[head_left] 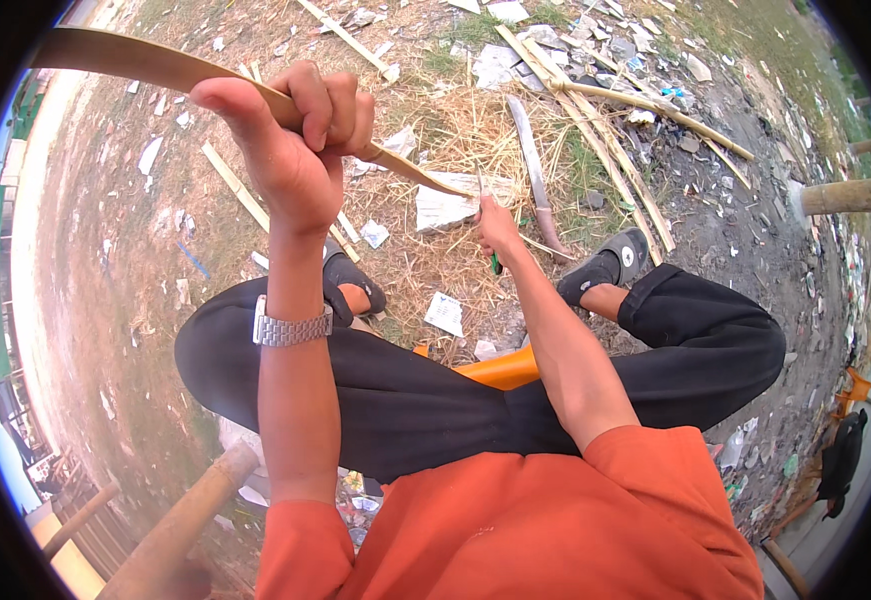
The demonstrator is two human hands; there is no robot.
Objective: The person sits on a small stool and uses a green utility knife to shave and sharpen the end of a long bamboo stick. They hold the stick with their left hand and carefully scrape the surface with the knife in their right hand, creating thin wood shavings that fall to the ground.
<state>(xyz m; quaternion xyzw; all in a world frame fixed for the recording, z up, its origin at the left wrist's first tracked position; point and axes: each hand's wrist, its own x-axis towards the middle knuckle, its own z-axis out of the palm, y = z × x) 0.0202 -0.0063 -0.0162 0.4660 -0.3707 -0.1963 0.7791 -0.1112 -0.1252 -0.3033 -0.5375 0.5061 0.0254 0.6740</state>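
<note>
Left hand raised, fingers curled, thumb extended; right hand lower, clenched, forearm forward.

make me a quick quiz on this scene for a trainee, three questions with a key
1. True or false: the left hand is gripping a long bamboo strip.

2. Multiple choice: what colour is the watch?
A) orange
B) silver
C) green

3. Short answer: does the machete lie nearer the left shoe or the right shoe?

Key:
1. True; its fingers are curled around the strip.
2. B
3. The right shoe; the handle end of the machete is close to it.
</note>
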